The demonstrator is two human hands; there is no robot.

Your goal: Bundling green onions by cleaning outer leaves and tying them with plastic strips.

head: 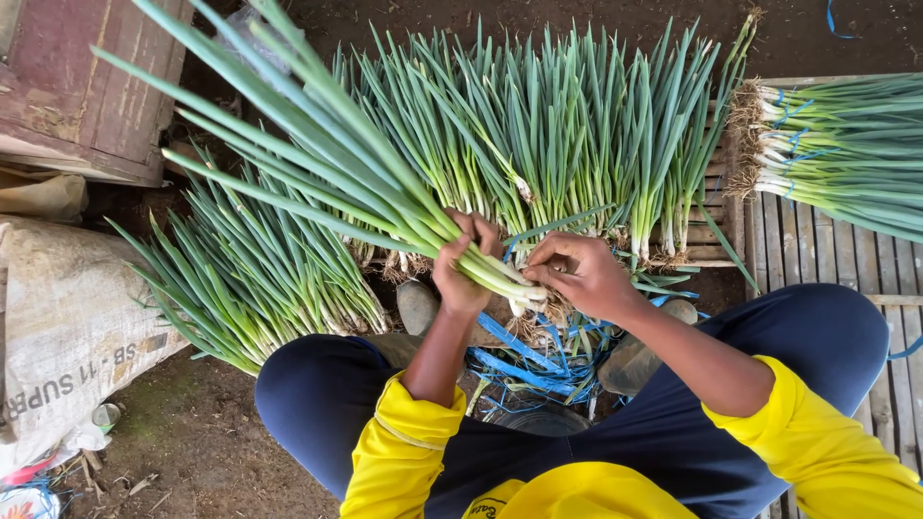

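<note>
1. Yellow sleeves [404,452] and dark blue trousers [317,384] sit closest, at the bottom; the person's knees spread wide on both sides of the hands.
2. Left hand [461,269] is closed tight around a bunch of green onions [336,163]; it grips the pale stalks just above the white ends; the long green leaves fan up and away to the left of the grip.
3. Right hand [582,274] is just beside the grip, on its right; its fingers are pinched at the white root ends [524,293] of the same bunch; I cannot tell if it holds a strip too.
4. Blue strips [524,360] lie in a tangle right under the grip.
5. Above the grip lies a big row of loose onions [558,125]; another pile [260,279] lies to its left.
6. Far right of the grip, tied bunches [836,144] rest on wooden slats [817,250]; far left sits a white sack [67,327].
</note>
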